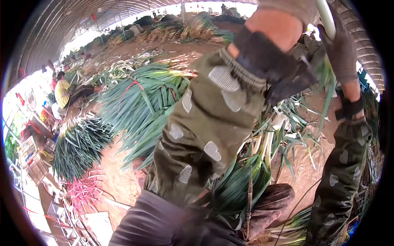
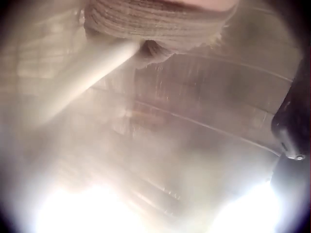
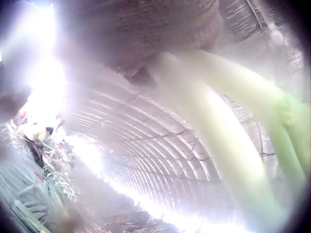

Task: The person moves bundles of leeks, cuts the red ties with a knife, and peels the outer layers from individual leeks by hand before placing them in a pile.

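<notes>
My gloved left hand [image 2: 160,29] grips a green onion; its white stalk [image 2: 92,73] sticks out from the glove in the left wrist view. In the head view only part of that glove shows at the top edge. My gloved right hand [image 1: 340,49] is raised beside it at the upper right, against the pale stalk [image 1: 326,18]. Two pale green stalks [image 3: 218,141] come out from under the right glove in the right wrist view, its fingertips hidden. Long green leaves [image 1: 327,86] hang below the hands. A heap of green onions [image 1: 242,184] lies by my legs.
Large tied bundles of green onions [image 1: 143,94] and a smaller bunch [image 1: 82,147] lie to the left. Pink-red ties [image 1: 84,190] are scattered on the ground. A person in yellow [image 1: 62,91] sits farther back. More onions [image 1: 295,221] lie at lower right under the arched roof [image 1: 45,41].
</notes>
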The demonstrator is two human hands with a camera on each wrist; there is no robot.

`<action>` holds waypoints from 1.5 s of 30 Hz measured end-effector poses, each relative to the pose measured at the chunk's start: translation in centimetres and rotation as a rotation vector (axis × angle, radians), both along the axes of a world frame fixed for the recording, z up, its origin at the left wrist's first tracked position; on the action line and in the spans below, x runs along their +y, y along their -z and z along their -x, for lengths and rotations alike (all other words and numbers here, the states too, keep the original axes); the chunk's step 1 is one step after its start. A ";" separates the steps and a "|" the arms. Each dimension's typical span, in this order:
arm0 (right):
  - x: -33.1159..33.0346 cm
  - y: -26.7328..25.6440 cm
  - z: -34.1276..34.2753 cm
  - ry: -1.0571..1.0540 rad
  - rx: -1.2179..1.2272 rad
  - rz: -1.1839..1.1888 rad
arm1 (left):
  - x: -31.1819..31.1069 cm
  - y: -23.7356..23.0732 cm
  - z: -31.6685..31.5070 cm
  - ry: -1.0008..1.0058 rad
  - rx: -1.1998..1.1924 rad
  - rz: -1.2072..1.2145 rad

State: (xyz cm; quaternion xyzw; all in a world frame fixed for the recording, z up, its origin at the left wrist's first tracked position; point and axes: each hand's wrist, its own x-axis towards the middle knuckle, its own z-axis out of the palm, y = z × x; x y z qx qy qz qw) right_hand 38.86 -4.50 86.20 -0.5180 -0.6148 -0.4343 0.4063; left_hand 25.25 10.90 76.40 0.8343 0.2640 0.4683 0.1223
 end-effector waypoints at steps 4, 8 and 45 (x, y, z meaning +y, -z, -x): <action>5.1 3.4 -1.2 0.036 -0.285 -0.090 | -1.1 1.7 2.7 -0.024 -0.006 -0.032; 5.0 18.0 2.1 0.035 0.033 0.364 | -6.9 14.0 5.4 -0.057 -0.010 0.049; -27.7 41.1 -5.4 0.046 0.799 0.760 | -14.2 23.0 -11.3 0.930 -0.414 1.121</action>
